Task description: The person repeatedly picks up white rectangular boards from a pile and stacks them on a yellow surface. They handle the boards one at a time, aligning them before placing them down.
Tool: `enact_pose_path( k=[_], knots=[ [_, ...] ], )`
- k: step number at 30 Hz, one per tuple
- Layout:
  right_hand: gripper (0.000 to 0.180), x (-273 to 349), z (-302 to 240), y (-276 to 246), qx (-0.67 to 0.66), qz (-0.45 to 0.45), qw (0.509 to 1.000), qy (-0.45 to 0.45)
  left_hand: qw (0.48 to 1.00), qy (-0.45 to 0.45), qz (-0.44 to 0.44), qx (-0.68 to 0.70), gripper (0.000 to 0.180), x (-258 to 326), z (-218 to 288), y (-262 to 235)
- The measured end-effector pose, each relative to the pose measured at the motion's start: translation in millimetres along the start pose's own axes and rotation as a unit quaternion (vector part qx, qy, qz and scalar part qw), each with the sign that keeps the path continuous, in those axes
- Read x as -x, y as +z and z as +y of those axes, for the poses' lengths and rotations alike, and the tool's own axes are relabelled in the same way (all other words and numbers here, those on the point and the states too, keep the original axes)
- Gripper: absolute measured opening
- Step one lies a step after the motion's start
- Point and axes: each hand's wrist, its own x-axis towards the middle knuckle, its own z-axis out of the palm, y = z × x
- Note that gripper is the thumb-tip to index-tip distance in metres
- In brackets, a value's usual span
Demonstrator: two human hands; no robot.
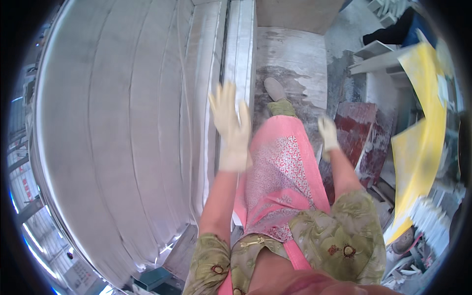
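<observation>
My left hand [230, 123], in a pale cream rubber glove, is raised with its fingers spread and nothing in it. It is nearest to the silvery long-edged ledge [202, 98] beside a large grey ribbed metal surface [113, 113]; whether it touches the ledge I cannot tell. My right hand [328, 133], gloved alike, hangs out to the right of my pink apron [287, 162]. Its fingers are slightly blurred and loosely bent, apart from any object I can make out. A dark red worn board [354, 125] lies just beyond that hand.
One shoe [275, 89] stands on the wet, stained floor panel [295, 49] ahead. To the right are a curved yellow sheet [423, 142], pale boards [376, 61] and scattered scraps. A person's dark-clothed limb [398, 29] shows at the upper right. A brown panel [295, 14] stands ahead.
</observation>
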Motion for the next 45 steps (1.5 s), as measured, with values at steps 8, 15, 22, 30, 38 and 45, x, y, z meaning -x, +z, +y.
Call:
enact_pose_path(
  k=[8,15,22,30,38,45],
  knots=[
    [0.037,480.4,166.9,-46.8,0.029,-0.373,0.898,0.232,0.962,-0.104,-0.252,-0.013,0.041,263.8,34.0,-113.6],
    [0.035,605.2,194.6,-68.2,-0.042,-0.025,0.973,0.224,0.934,0.099,-0.33,0.096,0.035,284.2,119.8,-31.5],
    [0.042,775.6,180.6,-83.4,-0.157,0.167,0.854,0.467,0.735,0.185,-0.591,0.276,0.025,383.9,265.6,-75.3],
    [0.039,861.9,247.5,-92.7,-0.338,0.202,0.726,0.564,0.659,0.302,-0.622,0.297,0.029,454.3,445.1,-38.5],
    [0.041,788.3,377.6,-266.1,-0.505,0.376,0.69,0.358,0.678,0.219,-0.629,0.309,0.031,519.5,623.7,27.6],
    [0.044,768.7,444.2,-334.0,-0.507,0.388,0.667,0.384,0.665,0.223,-0.658,0.272,0.031,531.5,723.2,81.7]
  ],
)
